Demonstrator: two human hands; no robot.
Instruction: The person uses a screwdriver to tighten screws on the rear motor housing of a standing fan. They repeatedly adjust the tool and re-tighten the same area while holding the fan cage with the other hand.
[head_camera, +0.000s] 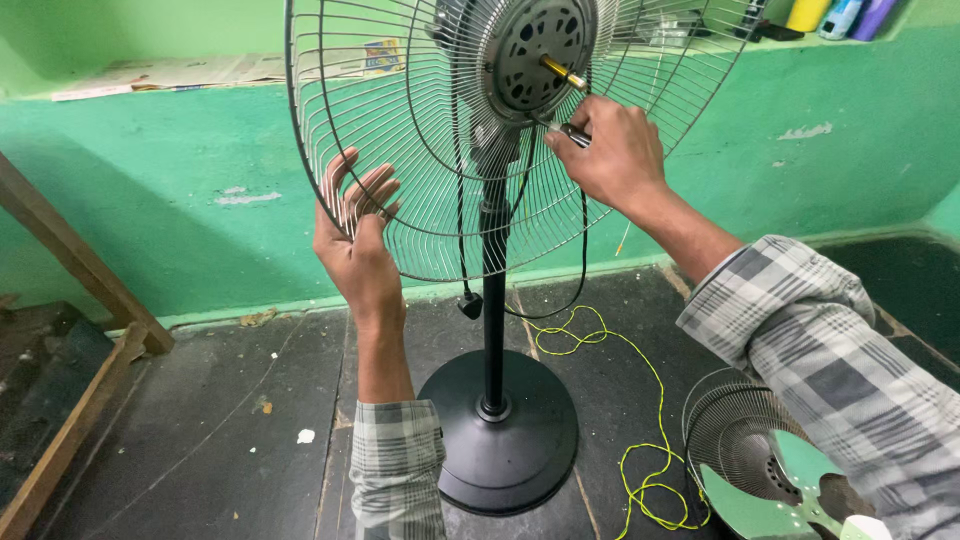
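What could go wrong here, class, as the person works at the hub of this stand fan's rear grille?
1. The left hand has fingers through the wire grille; they could get pinched if it shifts.
2. The right hand holds a small tool beside the bare motor shaft; it might slip.
3. The yellow wire loops across the floor, a likely trip hazard.

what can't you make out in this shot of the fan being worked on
Head view only:
- Tool in the right hand: only a dark tip shows; the fingers hide the rest, so its kind is unclear.
- Rear grille: its top is cut off by the upper edge.
- Fan blade and second grille: partly cut off by the bottom edge and covered by the right sleeve.
- Bottles on the shelf: tops cut off.
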